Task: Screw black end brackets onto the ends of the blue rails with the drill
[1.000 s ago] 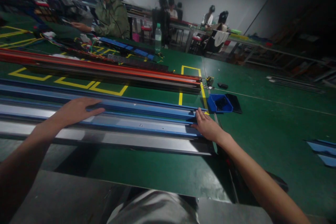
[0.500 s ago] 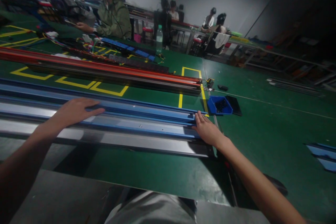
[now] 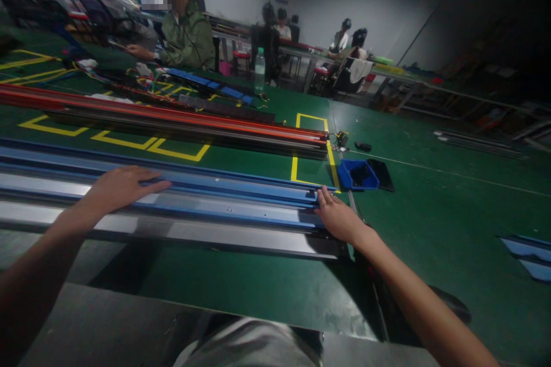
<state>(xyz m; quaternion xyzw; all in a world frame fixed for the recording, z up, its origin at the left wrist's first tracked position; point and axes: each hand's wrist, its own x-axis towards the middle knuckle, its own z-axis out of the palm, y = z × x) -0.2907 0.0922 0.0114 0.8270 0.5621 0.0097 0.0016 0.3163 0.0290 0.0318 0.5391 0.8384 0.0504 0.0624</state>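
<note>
OK, long blue profiles [image 3: 258, 186] run approx 9 to 4 o'clock on grn bench [image 3: 258, 287], silver strip [image 3: 241, 236] alongside on near side, 6–7. L hand [image 3: 114, 189] at 9: palm down on the profiles, thumb & fingers apart. R hand [image 3: 338, 217] at 4, fingers on the profiles' R end; can't tell if clamped or just resting. Blue bin [image 3: 345, 175] w/ small dark bits at 3, near R hand; blk flat pc [image 3: 383, 175] right beside it. Red profile [image 3: 193, 117] betw 9 & 10, beyond the blue ones. Grn-capped bottle [image 3: 259, 70] approx 12. Co-worker in grn jacket [image 3: 189, 40] approx 10:30.
</note>
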